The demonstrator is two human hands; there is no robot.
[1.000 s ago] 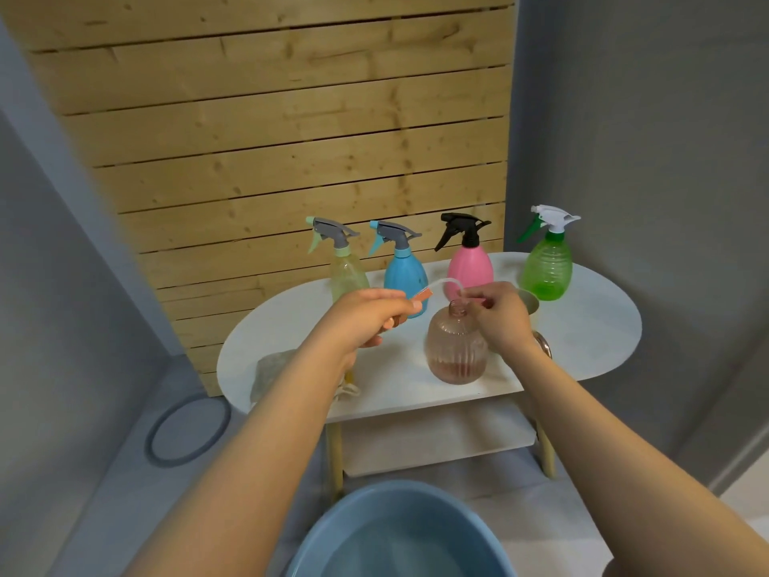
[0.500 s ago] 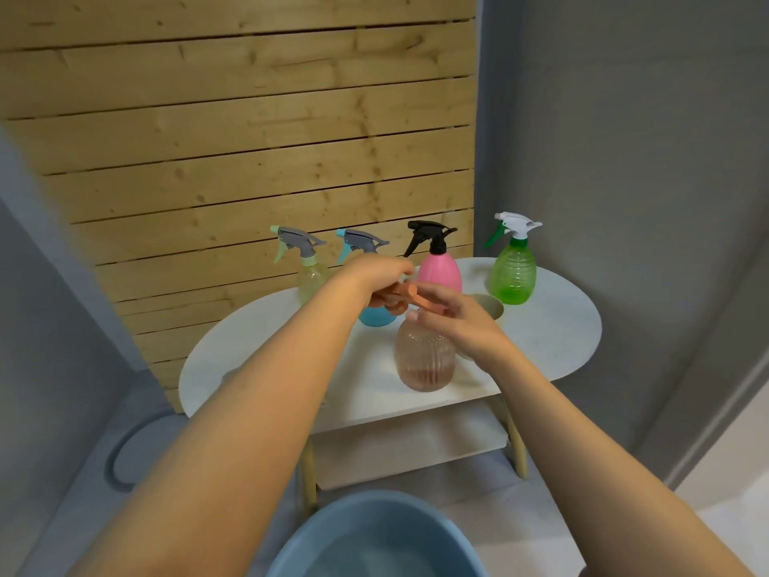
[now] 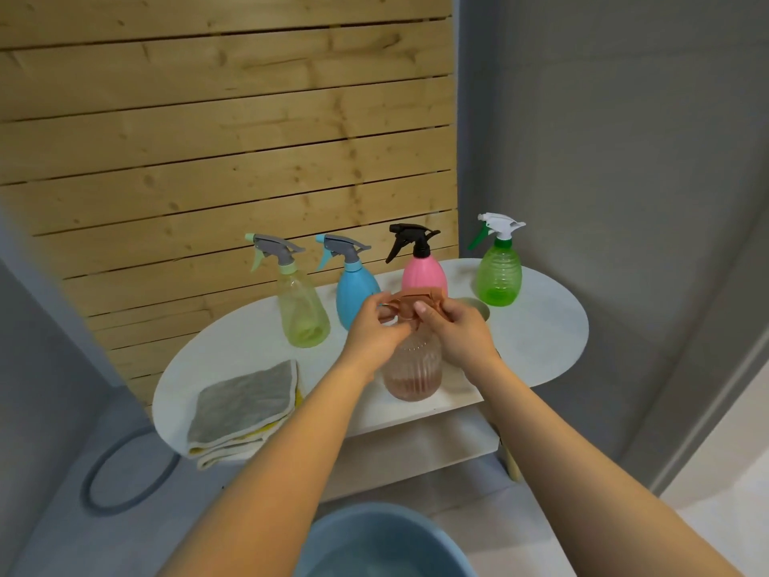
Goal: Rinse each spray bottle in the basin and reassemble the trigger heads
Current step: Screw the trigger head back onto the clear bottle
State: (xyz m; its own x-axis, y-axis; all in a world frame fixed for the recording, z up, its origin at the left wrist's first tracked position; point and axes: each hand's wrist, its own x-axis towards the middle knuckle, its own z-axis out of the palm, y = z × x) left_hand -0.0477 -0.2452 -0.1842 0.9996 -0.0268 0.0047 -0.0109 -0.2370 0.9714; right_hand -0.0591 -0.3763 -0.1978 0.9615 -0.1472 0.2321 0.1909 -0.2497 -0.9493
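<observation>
While both your hands sit on the trigger head [image 3: 410, 304], the thing that counts is that it lies directly above the neck of the ribbed bottle [image 3: 412, 370], so the coming move looks like a straight push down and a twist. The bottle's long axis is upright; the head lies crosswise over it, nozzle pointing toward the left edge of the surface [image 3: 541, 326]. Whether the dip tube is already inside the neck can't be told, your hands cover it.

Left hand [image 3: 376, 331]: fingers curled, pinching the head from the left side. Right hand [image 3: 455, 331]: fingers wrapped on the head and collar from the right, thumb on top. Both are equally near; the right looks better placed to turn the collar, left to steady.

Bottle: clear pinkish plastic, vertical ribs, round belly, a little tinted liquid low inside. It stands at the front edge of the surface, about mid-width. Head is copper-pink, matching.

Along the back edge, four bottles with heads on: yellow [image 3: 300, 310], blue [image 3: 355, 291], pink [image 3: 423, 274], green [image 3: 498, 276]. Folded cloth [image 3: 241, 403] at the front-left edge. Basin [image 3: 374, 543] on the floor below, water in it.
</observation>
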